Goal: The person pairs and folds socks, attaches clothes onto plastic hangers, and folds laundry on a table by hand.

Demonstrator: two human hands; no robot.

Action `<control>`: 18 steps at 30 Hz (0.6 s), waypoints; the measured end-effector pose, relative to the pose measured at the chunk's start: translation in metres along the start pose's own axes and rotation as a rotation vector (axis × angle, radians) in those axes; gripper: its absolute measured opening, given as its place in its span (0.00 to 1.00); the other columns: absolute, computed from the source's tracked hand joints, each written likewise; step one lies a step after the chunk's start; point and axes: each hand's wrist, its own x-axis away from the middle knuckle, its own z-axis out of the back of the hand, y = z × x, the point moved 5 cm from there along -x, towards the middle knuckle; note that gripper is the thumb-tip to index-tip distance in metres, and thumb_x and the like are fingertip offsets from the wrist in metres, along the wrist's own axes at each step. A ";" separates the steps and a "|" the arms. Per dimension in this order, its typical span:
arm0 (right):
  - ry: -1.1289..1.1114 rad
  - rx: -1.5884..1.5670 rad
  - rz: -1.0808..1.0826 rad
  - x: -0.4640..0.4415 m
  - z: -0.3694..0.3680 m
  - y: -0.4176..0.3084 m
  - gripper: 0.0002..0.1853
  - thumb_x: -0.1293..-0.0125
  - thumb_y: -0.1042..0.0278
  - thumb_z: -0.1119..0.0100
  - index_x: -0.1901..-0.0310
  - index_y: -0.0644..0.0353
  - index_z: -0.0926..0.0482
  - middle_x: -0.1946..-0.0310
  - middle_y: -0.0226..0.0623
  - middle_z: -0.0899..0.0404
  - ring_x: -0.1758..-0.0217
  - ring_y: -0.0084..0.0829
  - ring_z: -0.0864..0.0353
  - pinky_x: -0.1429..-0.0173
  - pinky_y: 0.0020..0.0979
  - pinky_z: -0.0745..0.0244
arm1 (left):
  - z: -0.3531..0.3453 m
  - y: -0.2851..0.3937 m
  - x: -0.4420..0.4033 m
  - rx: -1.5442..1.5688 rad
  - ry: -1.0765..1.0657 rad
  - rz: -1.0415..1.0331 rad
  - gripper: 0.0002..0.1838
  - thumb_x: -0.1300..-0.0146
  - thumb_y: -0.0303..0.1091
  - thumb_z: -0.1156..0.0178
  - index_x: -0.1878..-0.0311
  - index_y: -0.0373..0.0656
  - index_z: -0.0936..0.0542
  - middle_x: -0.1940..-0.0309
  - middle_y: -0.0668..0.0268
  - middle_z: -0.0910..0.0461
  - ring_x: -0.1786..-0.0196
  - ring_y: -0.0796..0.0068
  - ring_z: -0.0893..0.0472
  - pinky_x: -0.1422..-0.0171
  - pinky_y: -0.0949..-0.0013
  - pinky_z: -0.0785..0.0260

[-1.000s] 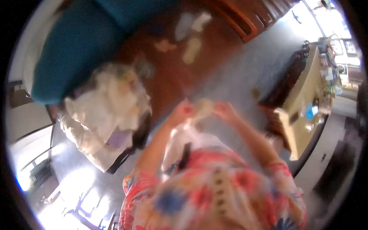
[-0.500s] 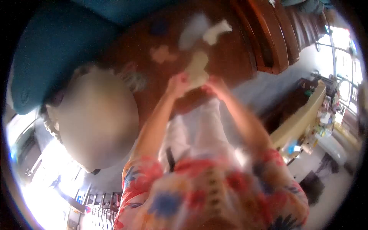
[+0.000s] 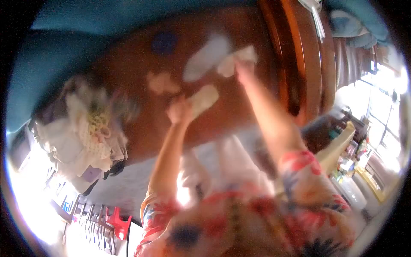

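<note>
My left hand (image 3: pixel 179 110) is closed on the near end of a cream sock (image 3: pixel 204 100), which stretches away to the right over the brown wooden surface (image 3: pixel 141 124). My right hand (image 3: pixel 244 70) reaches farther out, its fingers at a second, off-white sock (image 3: pixel 229 64). Motion blur hides whether those fingers grip it or only touch it. A long pale grey piece (image 3: pixel 207 58), perhaps also a sock, lies just left of the off-white one. Left of that are a small peach-coloured crumpled piece (image 3: pixel 163 83) and a dark blue round piece (image 3: pixel 164 42).
A heap of mostly white clothes (image 3: pixel 81 128) sits at the left of the wooden surface. Teal cushioning (image 3: pixel 55 64) borders the far left side. Curved wooden rails (image 3: pixel 295 55) rise at the right. A red plastic stool (image 3: pixel 120 222) stands at the lower left.
My right hand has left the cream sock and moved out to the off-white sock. My left hand stays on the cream sock. The round blurred shape over the clothes heap is gone.
</note>
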 end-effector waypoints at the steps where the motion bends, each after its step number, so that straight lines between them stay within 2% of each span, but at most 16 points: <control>1: 0.043 -0.092 0.066 -0.019 -0.003 0.009 0.23 0.49 0.67 0.36 0.53 0.61 0.34 0.59 0.39 0.28 0.66 0.28 0.27 0.68 0.31 0.29 | 0.003 0.003 -0.001 0.009 0.039 0.008 0.29 0.48 0.44 0.44 0.41 0.54 0.36 0.45 0.58 0.34 0.43 0.60 0.34 0.42 0.49 0.43; 2: -0.118 -0.170 0.011 -0.036 -0.013 0.012 0.23 0.52 0.74 0.38 0.54 0.59 0.36 0.58 0.37 0.30 0.63 0.31 0.29 0.61 0.30 0.27 | 0.007 0.009 -0.005 -0.009 0.004 0.059 0.26 0.47 0.43 0.44 0.43 0.55 0.34 0.48 0.59 0.31 0.45 0.59 0.33 0.43 0.52 0.41; 6: 0.185 -0.323 -0.054 -0.051 -0.033 0.023 0.21 0.54 0.83 0.46 0.55 0.60 0.34 0.58 0.35 0.31 0.53 0.32 0.32 0.52 0.35 0.31 | 0.006 0.012 -0.022 0.143 0.149 -0.036 0.21 0.48 0.37 0.45 0.48 0.52 0.29 0.54 0.59 0.26 0.50 0.59 0.28 0.48 0.59 0.35; 8: 0.037 -0.086 -0.093 0.018 -0.021 -0.061 0.17 0.47 0.77 0.42 0.56 0.73 0.32 0.61 0.45 0.25 0.62 0.36 0.23 0.58 0.36 0.23 | 0.031 0.028 -0.016 0.181 0.180 -0.088 0.20 0.46 0.38 0.44 0.48 0.53 0.30 0.54 0.58 0.27 0.51 0.56 0.29 0.48 0.58 0.37; 11: -0.208 -0.164 -0.123 0.050 0.005 -0.098 0.20 0.46 0.73 0.41 0.54 0.75 0.33 0.63 0.47 0.25 0.67 0.34 0.21 0.63 0.32 0.21 | 0.051 0.050 -0.018 0.148 0.225 -0.090 0.19 0.47 0.37 0.43 0.50 0.52 0.28 0.54 0.58 0.28 0.51 0.55 0.29 0.48 0.56 0.37; 12: -0.328 -0.299 -0.044 0.068 0.019 -0.121 0.18 0.46 0.74 0.41 0.55 0.73 0.31 0.65 0.45 0.24 0.66 0.33 0.21 0.63 0.29 0.21 | 0.047 0.051 -0.023 0.172 0.194 -0.050 0.20 0.48 0.36 0.42 0.50 0.51 0.28 0.54 0.56 0.28 0.49 0.54 0.31 0.45 0.55 0.39; 13: -0.450 -0.433 0.036 0.084 0.034 -0.149 0.16 0.46 0.74 0.41 0.56 0.71 0.29 0.67 0.43 0.23 0.65 0.32 0.21 0.64 0.26 0.21 | 0.045 0.054 -0.030 0.140 0.277 -0.112 0.20 0.49 0.36 0.42 0.50 0.51 0.28 0.55 0.56 0.28 0.49 0.54 0.31 0.45 0.54 0.40; 15: -0.387 -0.425 0.164 0.095 0.068 -0.192 0.16 0.47 0.74 0.41 0.56 0.68 0.28 0.67 0.40 0.23 0.66 0.29 0.21 0.66 0.22 0.22 | 0.040 0.055 -0.040 0.070 0.439 -0.227 0.21 0.50 0.35 0.42 0.49 0.51 0.29 0.56 0.55 0.28 0.49 0.53 0.32 0.43 0.53 0.42; 17: -0.397 -0.369 0.296 0.086 0.110 -0.217 0.16 0.47 0.72 0.40 0.56 0.65 0.28 0.64 0.38 0.23 0.66 0.24 0.22 0.68 0.19 0.24 | 0.044 0.058 -0.048 0.078 0.409 -0.224 0.22 0.50 0.35 0.43 0.49 0.50 0.29 0.56 0.55 0.29 0.48 0.53 0.32 0.43 0.53 0.42; 18: -0.272 -0.314 0.332 0.076 0.132 -0.235 0.16 0.47 0.71 0.40 0.57 0.64 0.28 0.64 0.37 0.23 0.68 0.21 0.23 0.69 0.17 0.26 | 0.047 0.061 -0.053 0.082 0.397 -0.216 0.22 0.50 0.35 0.43 0.48 0.50 0.30 0.56 0.55 0.29 0.48 0.53 0.33 0.43 0.53 0.42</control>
